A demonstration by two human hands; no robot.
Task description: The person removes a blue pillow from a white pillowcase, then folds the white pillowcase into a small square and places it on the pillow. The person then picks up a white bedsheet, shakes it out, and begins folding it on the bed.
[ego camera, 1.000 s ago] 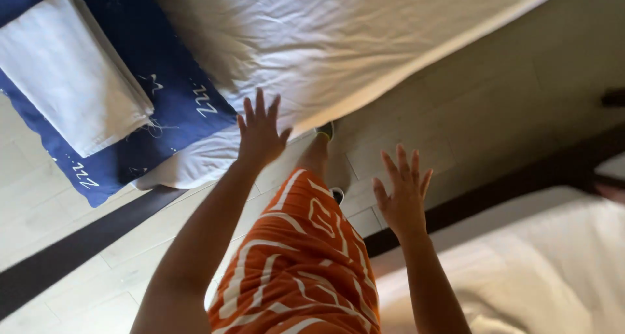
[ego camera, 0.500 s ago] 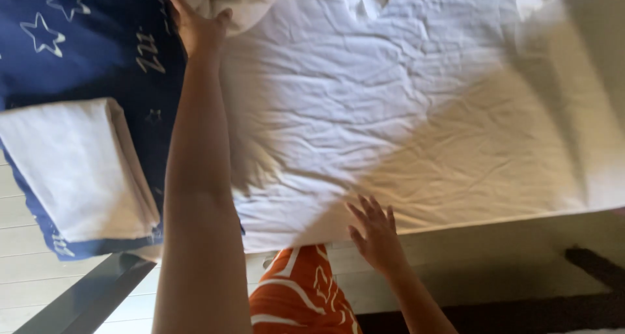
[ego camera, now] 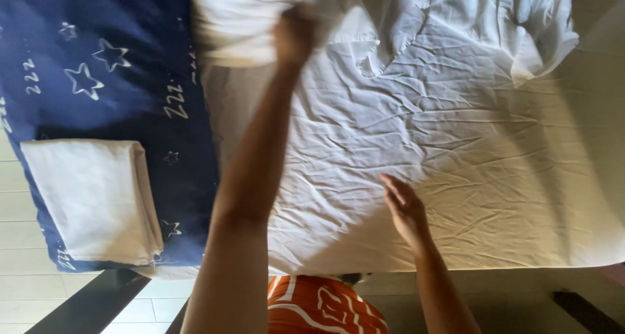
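1. From the head view, a person stands at the edge of a bed (ego camera: 605, 178) and leans over it.
2. The left hand (ego camera: 294, 33) is stretched far out and is clenched on a bunch of white cloth (ego camera: 247, 21). The picture is blurry there, so I cannot see the fingers well.
3. That white cloth sits at the far side of the bed, next to the blue blanket (ego camera: 111, 67).
4. The right hand (ego camera: 405, 207) lies open and flat on the big white sheet (ego camera: 456, 152). It holds nothing; it only presses on the sheet near the close edge of the bed.
5. The white sheet is full of wrinkles and covers most of the bed. Its far part is rumpled into a heap.
6. The blue blanket has white stars on it. A folded white towel (ego camera: 91, 200) rests on top of it.
7. The person wears orange clothes with white lines (ego camera: 322, 305).
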